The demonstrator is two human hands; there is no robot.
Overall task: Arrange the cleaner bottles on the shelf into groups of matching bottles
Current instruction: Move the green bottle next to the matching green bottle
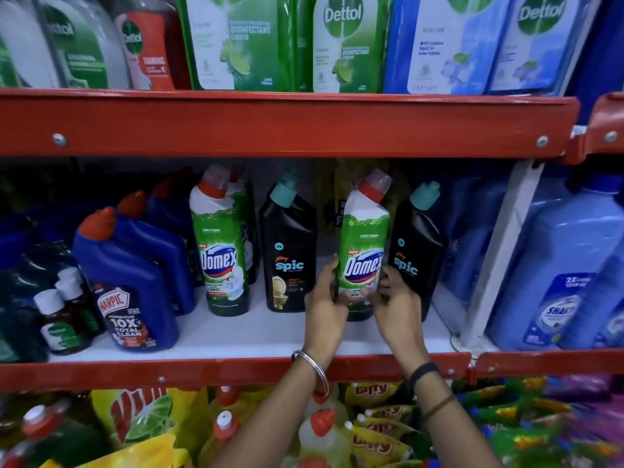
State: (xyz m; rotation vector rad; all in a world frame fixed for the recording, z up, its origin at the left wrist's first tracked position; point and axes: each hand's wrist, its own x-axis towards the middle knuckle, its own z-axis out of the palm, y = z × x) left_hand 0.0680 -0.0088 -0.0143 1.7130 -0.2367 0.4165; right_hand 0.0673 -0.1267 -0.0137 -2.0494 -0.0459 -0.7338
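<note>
**Mid-sort: stray Domex gripped between two Spic bottles**

Both hands clamped on lower body of green-and-white Domex bottle (363,251): left hand (326,298) wrapped round its left side, right hand (393,295) pinching its right side and front. Bottle upright, base on or just above white shelf (236,336) — cannot tell which. Black Spic bottle (288,251) left of it, second Spic bottle (417,251) just right, touching right hand. Matching Domex (219,244) further left, beyond first Spic.

Likely next: lift out, carry left past Spic, set beside matching Domex.

Glossy shrink-sleeved plastic, angled neck, red cap with clear cover; slippery, tall, tippy.
</note>
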